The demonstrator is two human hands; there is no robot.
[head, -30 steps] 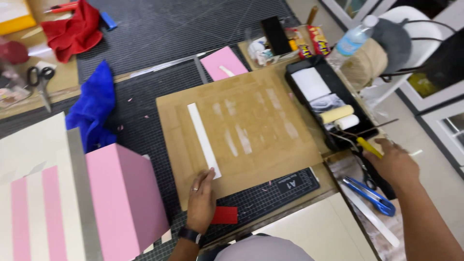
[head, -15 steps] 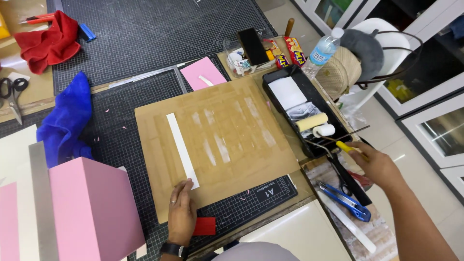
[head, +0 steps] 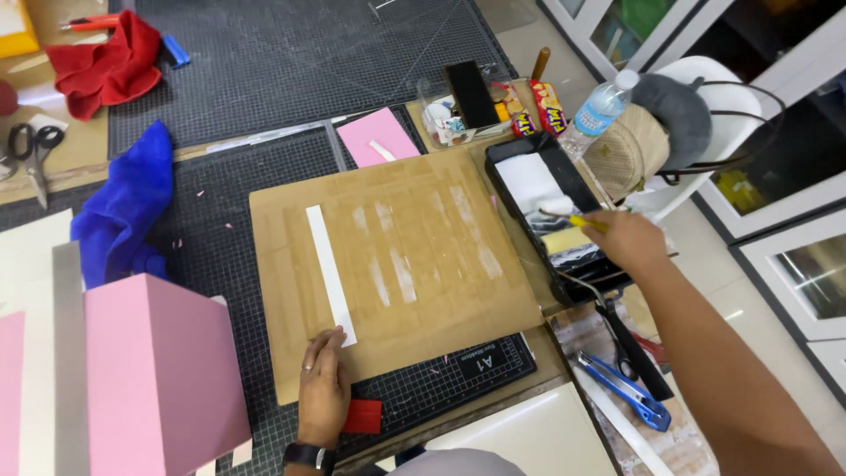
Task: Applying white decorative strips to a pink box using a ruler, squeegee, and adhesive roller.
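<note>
White paper strip (head: pixel 330 273) lies lengthwise on the brown cardboard sheet (head: pixel 397 264), near its left edge. Left hand (head: pixel 322 388) rests with fingers together and flat, fingertips pressing the strip's near end. Right hand (head: pixel 630 242) is closed around a yellow-handled brush (head: pixel 573 216), its tip over the black tray (head: pixel 546 211) at the sheet's right. Judgement: the strip is light, thin and limp, liable to curl or shift; best pinned at an end and lifted by a corner.
</note>
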